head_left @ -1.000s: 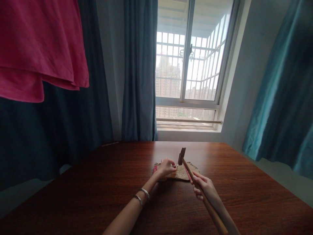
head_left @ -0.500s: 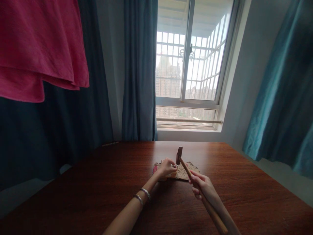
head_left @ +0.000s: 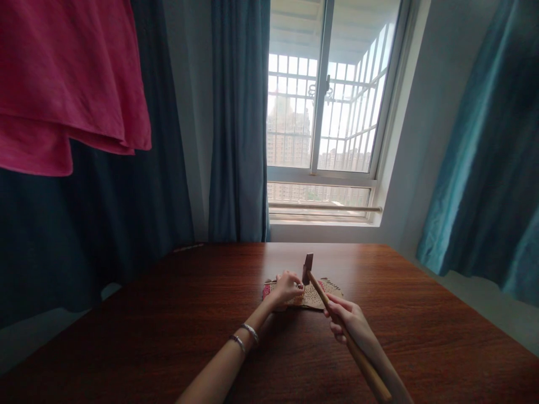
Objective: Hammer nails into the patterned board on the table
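My right hand (head_left: 347,322) is closed round the wooden handle of a hammer (head_left: 324,297). Its dark metal head (head_left: 307,268) hangs just above a flat tan perforated piece (head_left: 314,295) with a pink edge lying on the dark wooden table (head_left: 168,336). My left hand (head_left: 286,287) rests on that piece, fingers pinched together right under the hammer head on something too small to make out. Two bracelets (head_left: 244,336) circle my left wrist.
The table runs back to a window (head_left: 324,112) with a sill and a rod. Blue curtains (head_left: 240,123) hang left and right of it. A pink cloth (head_left: 67,84) hangs at the upper left.
The hammer head has shifted left and slightly lower, closer to my left fingers. My left hand has stayed on the perforated piece.
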A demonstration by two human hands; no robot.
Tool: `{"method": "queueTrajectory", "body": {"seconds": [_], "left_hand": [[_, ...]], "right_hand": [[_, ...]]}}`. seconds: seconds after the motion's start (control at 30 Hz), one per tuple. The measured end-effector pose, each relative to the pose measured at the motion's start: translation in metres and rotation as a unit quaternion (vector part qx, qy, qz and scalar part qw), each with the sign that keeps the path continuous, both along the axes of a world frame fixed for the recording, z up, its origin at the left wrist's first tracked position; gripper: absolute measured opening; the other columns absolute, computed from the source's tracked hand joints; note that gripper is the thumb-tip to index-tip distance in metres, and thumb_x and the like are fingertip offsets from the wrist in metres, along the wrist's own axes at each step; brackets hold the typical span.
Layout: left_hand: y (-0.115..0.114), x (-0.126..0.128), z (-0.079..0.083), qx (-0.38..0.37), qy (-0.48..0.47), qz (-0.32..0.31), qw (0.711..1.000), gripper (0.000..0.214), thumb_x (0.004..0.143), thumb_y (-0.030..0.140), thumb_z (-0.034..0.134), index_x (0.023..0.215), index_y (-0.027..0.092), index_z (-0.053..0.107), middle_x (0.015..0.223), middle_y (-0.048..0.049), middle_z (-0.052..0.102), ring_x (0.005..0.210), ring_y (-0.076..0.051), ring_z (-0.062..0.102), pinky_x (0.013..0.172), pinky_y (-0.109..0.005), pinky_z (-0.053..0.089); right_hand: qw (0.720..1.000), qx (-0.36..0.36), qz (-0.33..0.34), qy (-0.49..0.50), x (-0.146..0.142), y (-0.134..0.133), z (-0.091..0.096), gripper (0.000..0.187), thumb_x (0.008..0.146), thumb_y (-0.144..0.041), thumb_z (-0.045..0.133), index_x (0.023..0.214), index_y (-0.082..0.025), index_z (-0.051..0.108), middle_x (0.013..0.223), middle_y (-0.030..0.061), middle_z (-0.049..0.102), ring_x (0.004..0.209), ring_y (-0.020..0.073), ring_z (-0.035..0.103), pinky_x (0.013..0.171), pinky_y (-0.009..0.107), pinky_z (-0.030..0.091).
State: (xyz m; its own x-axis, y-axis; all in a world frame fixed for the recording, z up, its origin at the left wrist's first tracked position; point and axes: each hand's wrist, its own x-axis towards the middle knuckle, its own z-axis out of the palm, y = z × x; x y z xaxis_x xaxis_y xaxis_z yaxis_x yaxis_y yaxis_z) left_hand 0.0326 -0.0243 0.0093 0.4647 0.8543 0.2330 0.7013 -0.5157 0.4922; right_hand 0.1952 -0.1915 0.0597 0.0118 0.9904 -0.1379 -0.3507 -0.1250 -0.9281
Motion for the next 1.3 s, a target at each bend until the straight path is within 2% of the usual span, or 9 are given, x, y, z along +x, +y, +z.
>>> {"method": "queueTrajectory", "body": {"seconds": [0.5,0.77,0.93,1.07,1.3], "left_hand": [[0.0011,0.0014,-0.0041,-0.010,-0.018,-0.010,1.000,0.020,0.065,0.034,0.066,0.075,0.018,0.073,0.089,-0.0072,0.066,0.100,-0.028,0.047,0.088,-0.039,0.032],[0.0021,0.0018,-0.0059,-0.012,-0.012,-0.007,1.000,0.020,0.066,0.034,0.066,0.076,0.018,0.073,0.090,-0.0070,0.066,0.101,-0.028,0.046,0.090,-0.040,0.031],[-0.0002,0.0008,-0.0025,-0.014,-0.005,-0.011,1.000,0.019,0.066,0.033,0.065,0.075,0.019,0.073,0.090,-0.0065,0.066,0.102,-0.028,0.046,0.090,-0.039,0.032],[-0.0009,-0.0001,-0.0013,-0.007,-0.013,-0.009,1.000,0.017,0.065,0.033,0.066,0.073,0.019,0.072,0.088,-0.0055,0.066,0.101,-0.028,0.047,0.089,-0.040,0.033],[-0.0022,0.0015,-0.0027,-0.026,-0.015,0.001,1.000,0.016,0.063,0.032,0.069,0.075,0.021,0.072,0.091,-0.0052,0.066,0.104,-0.029,0.046,0.092,-0.041,0.031]], "right_hand": [[1.000,0.006,-0.001,-0.002,-0.0022,0.0003,-0.0006,0.069,0.060,-0.040,0.073,0.119,-0.011,0.051,0.061,-0.0034,0.056,0.032,0.0045,0.042,0.027,0.015,0.025],[1.000,0.008,0.003,-0.002,-0.0021,0.0014,-0.0028,0.069,0.062,-0.042,0.073,0.120,-0.013,0.051,0.062,-0.0030,0.056,0.033,0.0050,0.043,0.026,0.015,0.027],[1.000,-0.004,-0.001,-0.010,-0.0025,-0.0001,-0.0021,0.069,0.060,-0.041,0.074,0.118,-0.010,0.052,0.061,-0.0029,0.056,0.032,0.0050,0.043,0.026,0.015,0.026],[1.000,0.014,-0.004,-0.004,-0.0021,-0.0011,-0.0002,0.069,0.062,-0.043,0.073,0.119,-0.012,0.052,0.062,-0.0028,0.056,0.033,0.0049,0.043,0.026,0.016,0.027],[1.000,0.016,-0.003,0.005,-0.0016,-0.0002,-0.0071,0.065,0.061,-0.042,0.075,0.115,-0.012,0.055,0.061,-0.0029,0.056,0.033,0.0048,0.043,0.026,0.015,0.026]]}}
